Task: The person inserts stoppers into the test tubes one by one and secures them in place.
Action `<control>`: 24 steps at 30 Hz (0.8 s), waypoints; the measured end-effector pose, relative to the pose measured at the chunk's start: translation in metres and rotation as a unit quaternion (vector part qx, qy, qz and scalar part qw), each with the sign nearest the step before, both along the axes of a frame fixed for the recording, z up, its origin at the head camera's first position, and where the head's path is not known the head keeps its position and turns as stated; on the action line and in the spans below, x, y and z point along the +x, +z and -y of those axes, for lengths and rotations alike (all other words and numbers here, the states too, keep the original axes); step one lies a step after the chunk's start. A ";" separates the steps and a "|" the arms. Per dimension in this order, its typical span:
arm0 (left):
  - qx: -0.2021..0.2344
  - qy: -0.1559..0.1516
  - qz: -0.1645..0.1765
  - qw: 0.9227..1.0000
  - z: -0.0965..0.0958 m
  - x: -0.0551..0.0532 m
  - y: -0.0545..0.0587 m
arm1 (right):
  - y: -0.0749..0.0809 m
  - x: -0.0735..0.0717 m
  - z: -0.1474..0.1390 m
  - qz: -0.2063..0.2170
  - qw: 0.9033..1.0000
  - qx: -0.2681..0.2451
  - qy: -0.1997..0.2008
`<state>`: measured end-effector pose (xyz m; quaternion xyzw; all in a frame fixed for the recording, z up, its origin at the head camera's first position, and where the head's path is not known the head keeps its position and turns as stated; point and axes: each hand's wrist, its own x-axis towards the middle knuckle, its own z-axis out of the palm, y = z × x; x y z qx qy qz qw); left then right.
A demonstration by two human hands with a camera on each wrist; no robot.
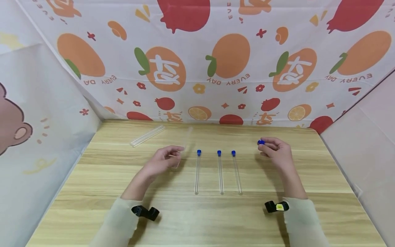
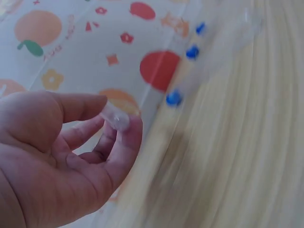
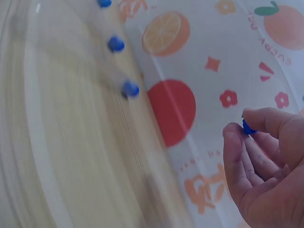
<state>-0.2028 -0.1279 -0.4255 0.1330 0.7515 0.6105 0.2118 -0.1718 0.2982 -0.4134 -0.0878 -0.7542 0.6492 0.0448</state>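
My left hand (image 1: 163,160) pinches a clear test tube (image 1: 187,136) between thumb and fingers. In the left wrist view, the near end of that test tube (image 2: 116,117) shows at the fingertips. Off to the right, my right hand (image 1: 277,151) pinches a small blue cap (image 1: 261,142) between thumb and index finger; in the right wrist view the cap (image 3: 248,126) is partly hidden by the fingers. Between the hands lie three test tubes, the left (image 1: 197,175), middle (image 1: 220,175) and right one (image 1: 237,175), each with a blue cap at its far end.
Several uncapped clear tubes (image 1: 147,136) lie together at the back left of the wooden table (image 1: 191,219). A fruit-printed cloth (image 1: 197,99) hangs along the back edge. Each wrist carries a black camera mount, the left one (image 1: 145,212) and the right one (image 1: 271,206).
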 end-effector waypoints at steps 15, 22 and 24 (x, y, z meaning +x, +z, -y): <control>0.140 -0.058 0.115 0.982 -0.055 0.018 -0.003 | -0.006 -0.015 0.062 -0.004 0.987 -0.160 0.031; 0.151 -0.086 0.149 0.973 -0.061 0.026 -0.006 | -0.008 -0.014 0.081 0.019 0.982 -0.182 0.048; 0.155 -0.094 0.160 0.970 -0.063 0.029 -0.007 | -0.008 -0.013 0.085 0.023 0.980 -0.189 0.052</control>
